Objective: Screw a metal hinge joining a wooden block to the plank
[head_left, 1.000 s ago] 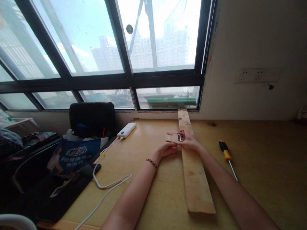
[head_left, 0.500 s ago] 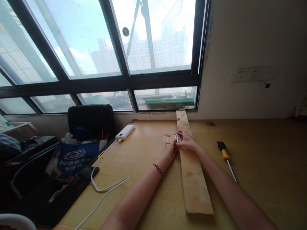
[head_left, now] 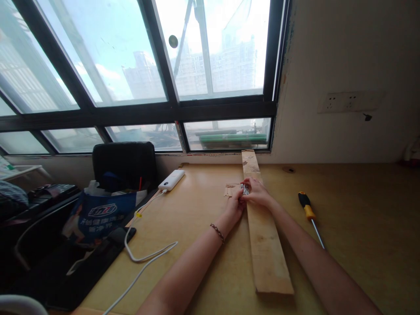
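In the head view, the right hand [head_left: 257, 192] is curling over a wooden board [head_left: 267, 245], its grip pinching a small metal piece [head_left: 245, 189] between thumb and fingers. The left hand [head_left: 235, 204] is meeting it from the near left, its thumb resting close by the metal; its other fingers are staying hidden, so I cannot tell what that grip is grasping. The metal piece is sitting over the board's left edge, beside a tan piece [head_left: 229, 190] poking out to the left. The board is lying lengthwise on the surface [head_left: 197, 214], reaching far toward the window [head_left: 216, 57]. A screwdriver [head_left: 306, 205] is lying to the right, and a white power bank [head_left: 172, 180] is resting far left
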The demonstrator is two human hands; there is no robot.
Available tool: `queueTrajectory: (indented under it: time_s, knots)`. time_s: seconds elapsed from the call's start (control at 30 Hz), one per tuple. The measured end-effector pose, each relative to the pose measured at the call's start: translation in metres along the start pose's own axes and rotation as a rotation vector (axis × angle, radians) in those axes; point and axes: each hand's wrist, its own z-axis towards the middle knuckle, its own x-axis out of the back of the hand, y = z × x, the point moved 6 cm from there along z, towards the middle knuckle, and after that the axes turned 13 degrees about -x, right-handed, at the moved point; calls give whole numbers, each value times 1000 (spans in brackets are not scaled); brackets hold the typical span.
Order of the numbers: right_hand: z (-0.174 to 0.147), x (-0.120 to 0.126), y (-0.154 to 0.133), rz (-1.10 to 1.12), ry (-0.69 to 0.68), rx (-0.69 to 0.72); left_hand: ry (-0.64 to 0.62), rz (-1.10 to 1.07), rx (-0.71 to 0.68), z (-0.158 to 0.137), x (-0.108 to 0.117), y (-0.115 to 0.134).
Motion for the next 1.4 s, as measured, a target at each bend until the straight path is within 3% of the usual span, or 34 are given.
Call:
queueTrajectory:
  time_s: [0.23, 0.4, 0.97, 1.23, 1.4]
  knots:
    - [1, 0, 1, 2, 9, -4, 54, -102, -2, -1, 0, 2]
    - [1, -1, 1, -10, 7, -22, 15, -69, -17, 1, -2, 3]
    - [-1, -2, -3, -11, -13, 27, 71, -87, -12, 1, 3, 2]
    - [-2, 0, -5, -38, -9, 34, 264, -25, -140, 3, 19, 24]
    - [-2, 1, -5, -39, -5, 35, 196, -36, -46, 5, 26, 27]
